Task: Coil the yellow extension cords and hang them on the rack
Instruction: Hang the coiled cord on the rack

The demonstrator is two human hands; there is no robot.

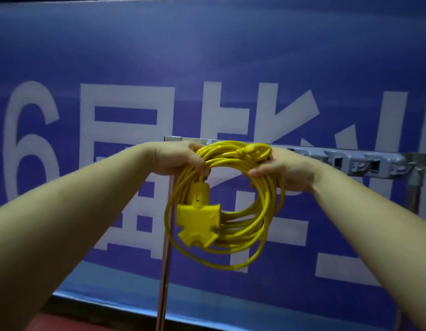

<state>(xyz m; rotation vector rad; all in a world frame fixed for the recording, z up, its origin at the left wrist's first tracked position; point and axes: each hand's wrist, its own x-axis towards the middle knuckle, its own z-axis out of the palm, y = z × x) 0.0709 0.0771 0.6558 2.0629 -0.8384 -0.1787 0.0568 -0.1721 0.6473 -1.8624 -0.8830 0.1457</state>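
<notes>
head view, the only one we get: the yellow extension cord [233, 199] is already wound into a neat round coil, so the coiling part looks done for this one. the plug end [255, 150] is tucked and knotted at the coil's 12 to 1 o'clock, and the three-way socket block [197, 220] dangles inside the loop around 7 o'clock. what's left, as far as we can judge, is getting it onto the rack [350, 161], a grey bar with hook slots sitting right behind the coil and running off toward 3 o'clock. we can't tell if the loops have caught a hook yet, since the coil hides that spot. no other cords show up here.

hands: both arms reach straight out and up. our left hand [181, 161] wraps the bundle at its 10 o'clock, fingers curled tight around the strands. our right hand [283, 170] clamps the 2 o'clock side, thumb [257, 173] pressed over the loops.
</notes>
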